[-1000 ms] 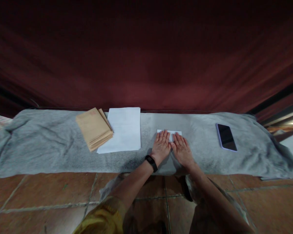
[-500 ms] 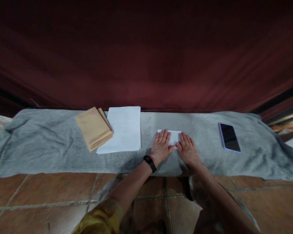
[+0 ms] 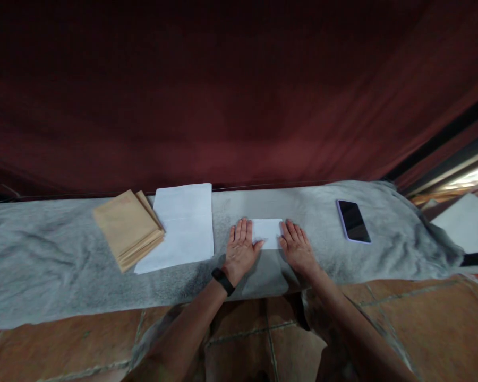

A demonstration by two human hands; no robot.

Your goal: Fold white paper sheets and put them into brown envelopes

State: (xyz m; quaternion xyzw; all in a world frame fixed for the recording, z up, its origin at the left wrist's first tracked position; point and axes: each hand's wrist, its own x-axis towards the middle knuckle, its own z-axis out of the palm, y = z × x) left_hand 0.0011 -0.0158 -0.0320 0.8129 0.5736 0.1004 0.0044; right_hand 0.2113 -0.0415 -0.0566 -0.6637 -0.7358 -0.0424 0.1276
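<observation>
A small white folded paper (image 3: 267, 233) lies flat on the grey cloth between my two hands. My left hand (image 3: 240, 252) rests palm down across its left end, fingers stretched forward and thumb pointing in over the paper. At the right end my right hand (image 3: 297, 248) lies flat too, its fingers straight and its thumb at the paper's edge. Neither hand grasps anything. To the left is a stack of white paper sheets (image 3: 183, 225), partly covered by a pile of brown envelopes (image 3: 127, 225).
A phone (image 3: 353, 221) in a lilac case lies to the right on the grey cloth (image 3: 63, 265). Behind the long narrow surface hangs a dark red cloth (image 3: 239, 116). Tiled floor (image 3: 247, 339) shows below, and a white panel (image 3: 468, 223) stands at far right.
My hands have slid apart along the folded paper, so more of its middle shows. The whole view has turned slightly to the right.
</observation>
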